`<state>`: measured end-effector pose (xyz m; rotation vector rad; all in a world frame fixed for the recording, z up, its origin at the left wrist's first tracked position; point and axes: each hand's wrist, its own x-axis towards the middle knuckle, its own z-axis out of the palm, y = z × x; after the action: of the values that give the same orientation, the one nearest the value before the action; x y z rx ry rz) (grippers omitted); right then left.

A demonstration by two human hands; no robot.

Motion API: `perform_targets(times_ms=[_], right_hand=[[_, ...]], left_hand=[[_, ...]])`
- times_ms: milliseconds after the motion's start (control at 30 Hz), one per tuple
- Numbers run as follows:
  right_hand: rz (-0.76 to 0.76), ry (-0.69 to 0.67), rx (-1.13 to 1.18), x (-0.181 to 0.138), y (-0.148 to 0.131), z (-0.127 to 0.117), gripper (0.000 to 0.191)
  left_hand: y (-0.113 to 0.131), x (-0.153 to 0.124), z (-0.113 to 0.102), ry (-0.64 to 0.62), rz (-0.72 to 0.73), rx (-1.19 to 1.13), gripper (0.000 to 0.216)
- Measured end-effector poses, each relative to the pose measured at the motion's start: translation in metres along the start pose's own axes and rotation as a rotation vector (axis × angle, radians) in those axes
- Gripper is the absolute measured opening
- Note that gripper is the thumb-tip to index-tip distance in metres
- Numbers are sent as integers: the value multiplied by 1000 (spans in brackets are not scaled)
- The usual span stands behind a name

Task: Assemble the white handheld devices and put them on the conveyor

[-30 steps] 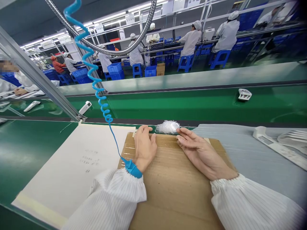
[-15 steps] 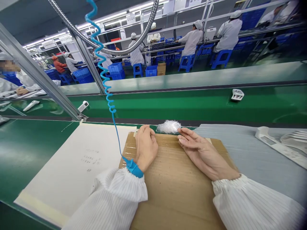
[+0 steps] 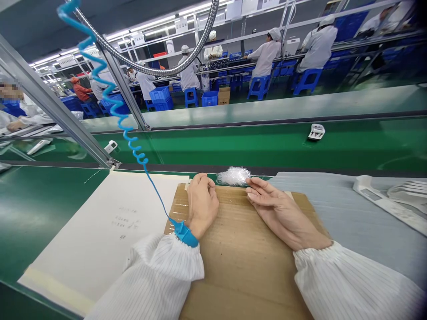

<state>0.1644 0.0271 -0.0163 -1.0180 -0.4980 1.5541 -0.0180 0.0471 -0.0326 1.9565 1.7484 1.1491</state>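
Note:
My left hand point(image 3: 202, 205) rests at the far left part of a brown cardboard sheet point(image 3: 247, 266), its fingers curled inward. I see nothing held in it; the fingertips are partly hidden. A blue wrist strap point(image 3: 185, 234) with a coiled cord circles that wrist. Over the right part of the cardboard lies my right hand point(image 3: 280, 211), palm turned inward, fingers stretched out and holding nothing. Its fingertips are close to a crumpled heap of clear plastic point(image 3: 234, 176) behind the cardboard's far edge.
Left lies a white sheet point(image 3: 83, 231) with handwriting. White plastic parts point(image 3: 383, 202) sit on a grey foam mat point(image 3: 336, 209) at right. Beyond runs a green conveyor belt point(image 3: 213, 146) carrying a white part point(image 3: 316, 132). A metal post point(image 3: 56, 98) slants at left; people work behind.
The white parts on the conveyor have shifted left. The blue coiled cord has swung to the left. Both hands have stayed nearly still.

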Motion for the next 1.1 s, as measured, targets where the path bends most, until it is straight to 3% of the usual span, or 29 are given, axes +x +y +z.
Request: perform_targets(times_ms=[533, 700, 1100], right_hand=[[2, -16, -15, 0, 1, -2, 38], [-25, -60, 41, 1, 2, -4, 39], [-79, -131, 49, 9, 8, -10, 39]], left_hand=[[-7, 1, 5, 33, 8, 25, 19], [-7, 2, 4, 56, 64, 22, 15], [-14, 4, 6, 83, 46, 11, 14]])
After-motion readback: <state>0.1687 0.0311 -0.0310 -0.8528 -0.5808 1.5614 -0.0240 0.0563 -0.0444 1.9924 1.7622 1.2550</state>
